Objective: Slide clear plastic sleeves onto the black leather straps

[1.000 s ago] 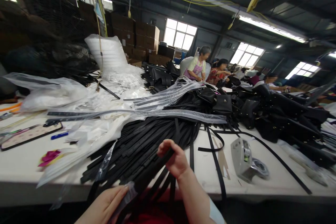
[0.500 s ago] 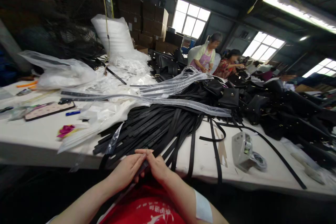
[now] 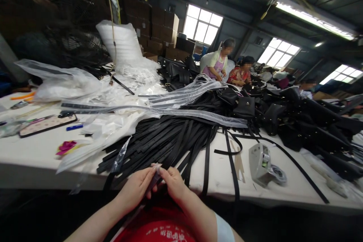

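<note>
Close to my body, at the table's front edge, my left hand (image 3: pixel 138 184) is closed around a dark strap in a clear plastic sleeve (image 3: pixel 153 180). The strap runs down from my hand past the red shirt. My right hand (image 3: pixel 173 182) pinches the sleeve's shiny upper end, its fingertips almost touching the left ones. Part of the strap is hidden by my fingers. Just beyond both hands lies a thick pile of black straps (image 3: pixel 159 140), some hanging over the edge. Several straps in clear sleeves (image 3: pixel 181 112) lie across the pile.
A grey tape dispenser (image 3: pixel 258 164) stands on the white table (image 3: pixel 198 176) to the right. Black bags (image 3: pixel 306 115) are heaped behind it. At left lie a phone (image 3: pixel 47 124), a blue marker (image 3: pixel 74 127) and plastic sleeves (image 3: pixel 68 83). Two people (image 3: pixel 217 62) work across the table.
My hands have drawn slightly apart at the fingertips, and the sleeve's clear end now shows between them. The view has shifted a little. One person across the table has lowered an arm.
</note>
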{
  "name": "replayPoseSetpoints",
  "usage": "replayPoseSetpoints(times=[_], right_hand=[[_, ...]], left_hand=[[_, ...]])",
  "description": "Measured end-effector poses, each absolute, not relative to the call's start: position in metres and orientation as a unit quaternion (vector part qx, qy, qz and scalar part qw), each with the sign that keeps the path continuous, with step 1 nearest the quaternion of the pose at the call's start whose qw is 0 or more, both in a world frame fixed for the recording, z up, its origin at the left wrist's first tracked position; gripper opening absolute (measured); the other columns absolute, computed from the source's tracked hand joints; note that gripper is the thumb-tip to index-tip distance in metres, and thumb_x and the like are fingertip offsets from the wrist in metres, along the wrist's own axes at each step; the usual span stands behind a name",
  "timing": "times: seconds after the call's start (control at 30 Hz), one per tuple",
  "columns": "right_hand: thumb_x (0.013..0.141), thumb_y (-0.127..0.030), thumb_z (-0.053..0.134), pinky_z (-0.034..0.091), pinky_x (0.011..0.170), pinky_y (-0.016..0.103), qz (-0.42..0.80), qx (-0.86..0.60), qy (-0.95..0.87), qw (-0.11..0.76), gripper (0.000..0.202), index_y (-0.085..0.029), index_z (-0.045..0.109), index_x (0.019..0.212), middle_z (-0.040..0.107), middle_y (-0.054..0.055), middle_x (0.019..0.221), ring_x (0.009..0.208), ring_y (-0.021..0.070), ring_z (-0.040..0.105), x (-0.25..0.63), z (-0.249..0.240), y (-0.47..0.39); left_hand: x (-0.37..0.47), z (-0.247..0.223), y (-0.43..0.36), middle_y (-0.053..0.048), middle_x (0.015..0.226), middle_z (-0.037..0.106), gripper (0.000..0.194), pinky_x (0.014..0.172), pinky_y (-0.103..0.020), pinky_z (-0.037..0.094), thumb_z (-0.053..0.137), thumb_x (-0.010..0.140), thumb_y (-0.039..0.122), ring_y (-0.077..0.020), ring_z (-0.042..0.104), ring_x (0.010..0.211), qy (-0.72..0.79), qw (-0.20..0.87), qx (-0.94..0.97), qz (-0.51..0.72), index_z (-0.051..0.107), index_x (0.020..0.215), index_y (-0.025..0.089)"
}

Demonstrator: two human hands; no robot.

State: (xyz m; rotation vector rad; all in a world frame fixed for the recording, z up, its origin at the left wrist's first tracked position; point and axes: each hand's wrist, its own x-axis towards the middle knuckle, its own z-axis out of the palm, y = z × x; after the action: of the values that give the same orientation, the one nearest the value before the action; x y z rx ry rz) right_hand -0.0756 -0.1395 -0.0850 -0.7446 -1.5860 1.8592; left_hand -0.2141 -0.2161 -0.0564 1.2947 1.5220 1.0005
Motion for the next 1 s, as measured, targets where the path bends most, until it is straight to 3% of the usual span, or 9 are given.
replayPoseSetpoints(times=[0.1,0.23,0.47,0.6,0.67,0.8,0.87,1.0], right_hand=[[0.075,-0.045,0.072,0.049,0.077,0.032,0.776,-0.256,-0.466,0.34,0.044,-0.02,0.069,0.112,0.073,0.003,0.087,0.079,0.0188,0.065,-0.071,-0.079,-0.13],[0.074,-0.039,0.074,0.049,0.077,0.029,0.765,-0.263,-0.378,0.451,0.031,-0.017,0.073,0.096,0.073,0.004,0.081,0.075,0.0163,0.065,-0.063,-0.055,-0.099],[0.081,-0.049,0.065,0.048,0.078,0.032,0.743,-0.265,-0.471,0.395,0.037,-0.017,0.072,0.099,0.073,0.007,0.085,0.079,0.0184,0.066,-0.073,-0.067,-0.119],[0.08,-0.053,0.064,0.046,0.061,0.028,0.76,-0.265,-0.499,0.322,0.046,-0.016,0.069,0.106,0.069,0.003,0.07,0.055,0.0136,0.058,-0.074,-0.09,-0.145],[0.078,-0.052,0.066,0.044,0.059,0.027,0.768,-0.264,-0.501,0.3,0.048,-0.015,0.069,0.109,0.067,0.001,0.065,0.053,0.013,0.056,-0.071,-0.093,-0.147],[0.076,-0.047,0.07,0.047,0.073,0.029,0.768,-0.286,-0.434,0.376,0.042,-0.016,0.071,0.103,0.072,0.006,0.083,0.073,0.0169,0.064,-0.066,-0.08,-0.126],[0.077,-0.048,0.069,0.047,0.076,0.03,0.758,-0.294,-0.407,0.416,0.04,-0.016,0.071,0.1,0.073,0.006,0.083,0.074,0.017,0.064,-0.065,-0.073,-0.115],[0.078,-0.053,0.066,0.048,0.076,0.031,0.743,-0.288,-0.444,0.409,0.043,-0.016,0.071,0.1,0.072,0.006,0.08,0.075,0.0178,0.063,-0.072,-0.079,-0.125]], left_hand=[[-0.214,-0.066,-0.222,0.0,0.056,0.063,0.058,0.043,-0.022,0.039,0.029,0.09,0.066,-0.0126,0.055,0.041,0.603,0.482,0.512,0.377,0.057,0.075,0.018],[-0.209,-0.07,-0.228,-0.002,0.06,0.066,0.056,0.045,-0.022,0.041,0.031,0.09,0.065,-0.0126,0.057,0.043,0.595,0.501,0.509,0.369,0.055,0.072,0.018],[-0.205,-0.053,-0.217,-0.002,0.055,0.064,0.057,0.051,-0.024,0.043,0.032,0.091,0.06,-0.0143,0.057,0.046,0.604,0.458,0.517,0.396,0.06,0.068,0.017],[-0.206,-0.062,-0.216,-0.003,0.057,0.064,0.057,0.05,-0.025,0.043,0.031,0.091,0.06,-0.0151,0.058,0.046,0.601,0.46,0.517,0.399,0.06,0.07,0.016],[-0.206,-0.07,-0.218,-0.003,0.06,0.066,0.057,0.048,-0.025,0.043,0.031,0.091,0.061,-0.0148,0.058,0.045,0.598,0.472,0.513,0.394,0.06,0.072,0.016],[-0.202,-0.081,-0.224,-0.003,0.058,0.066,0.058,0.05,-0.024,0.043,0.031,0.091,0.062,-0.0142,0.059,0.046,0.606,0.485,0.502,0.383,0.06,0.071,0.016],[-0.201,-0.08,-0.224,-0.003,0.058,0.066,0.058,0.05,-0.024,0.043,0.032,0.091,0.062,-0.0142,0.058,0.046,0.61,0.486,0.494,0.384,0.061,0.072,0.016],[-0.2,-0.072,-0.22,-0.003,0.055,0.064,0.058,0.049,-0.025,0.043,0.033,0.089,0.064,-0.0148,0.057,0.045,0.622,0.469,0.488,0.394,0.06,0.069,0.016]])
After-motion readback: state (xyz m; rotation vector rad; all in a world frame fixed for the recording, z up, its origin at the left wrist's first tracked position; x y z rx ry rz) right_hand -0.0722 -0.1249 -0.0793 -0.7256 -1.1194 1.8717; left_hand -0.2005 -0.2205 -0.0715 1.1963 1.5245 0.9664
